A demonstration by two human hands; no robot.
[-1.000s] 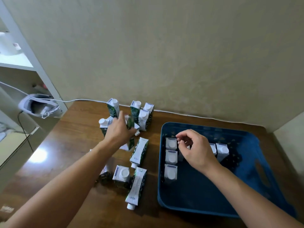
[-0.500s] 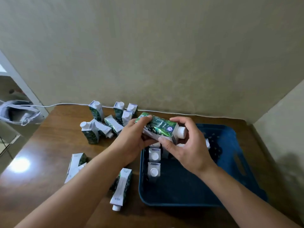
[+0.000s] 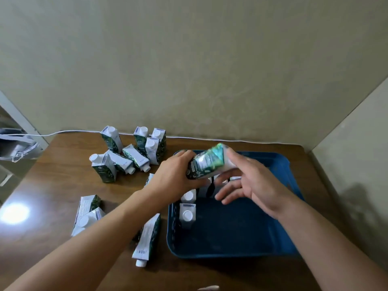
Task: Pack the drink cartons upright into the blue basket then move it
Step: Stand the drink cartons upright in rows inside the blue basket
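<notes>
A green and white drink carton hangs tilted over the far left of the blue basket. My left hand is shut on its lower end. My right hand is just right of it, fingers spread, thumb by the carton's upper end. Upright cartons stand along the basket's left side, one at the front and one behind it; my hands hide others. More cartons are on the wooden table: a cluster at the back, one upright, two lying.
A white cable runs along the wall at the table's far edge. A grey object sits on a shelf unit at the left. A side wall closes off the right, close to the basket.
My left hand picked a carton from the table group and carried it right over the basket. My right hand took hold of it, then loosened its fingers. The carton has tipped more upright.
</notes>
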